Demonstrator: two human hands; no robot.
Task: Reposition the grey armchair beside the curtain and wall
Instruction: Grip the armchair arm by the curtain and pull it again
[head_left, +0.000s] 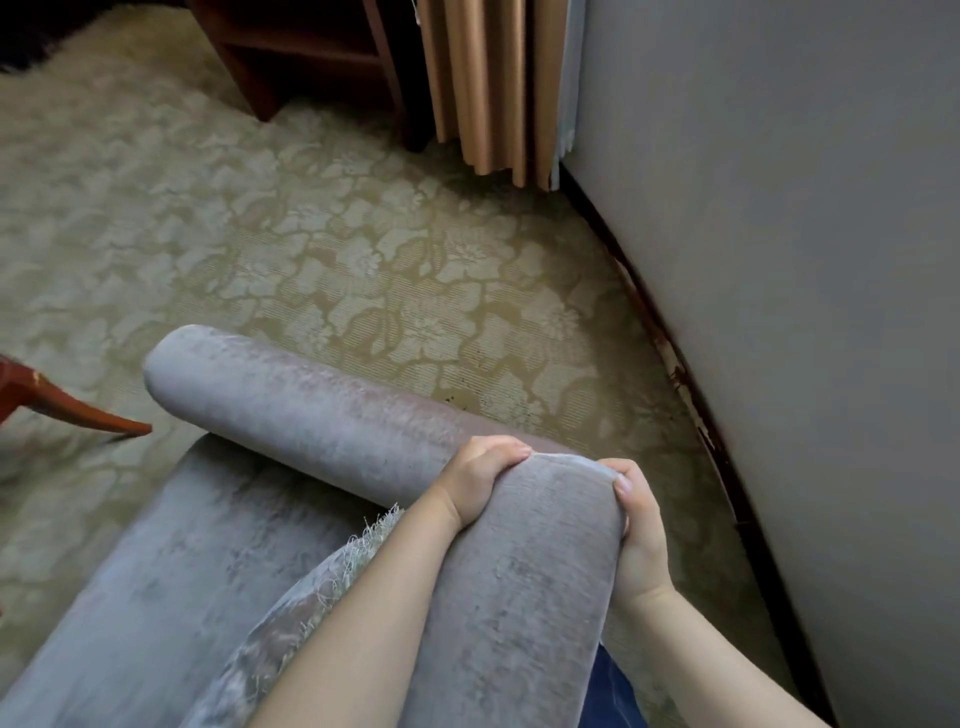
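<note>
The grey armchair (291, 410) fills the lower left of the head view, its padded arm pointing up-left and its backrest top running toward me. My left hand (480, 480) grips the left side of the backrest's corner. My right hand (641, 525) grips the right side of that same corner. The tan curtain (488, 83) hangs at the top centre. The grey wall (779, 234) runs down the right side, with a strip of carpet between it and the chair.
Patterned beige carpet (363, 249) covers the floor ahead. A dark wooden cabinet (306, 52) stands left of the curtain. A reddish wooden furniture leg (67, 405) pokes in at the left edge. A dark baseboard (691, 395) lines the wall's foot. A fringed cushion (358, 551) lies on the seat.
</note>
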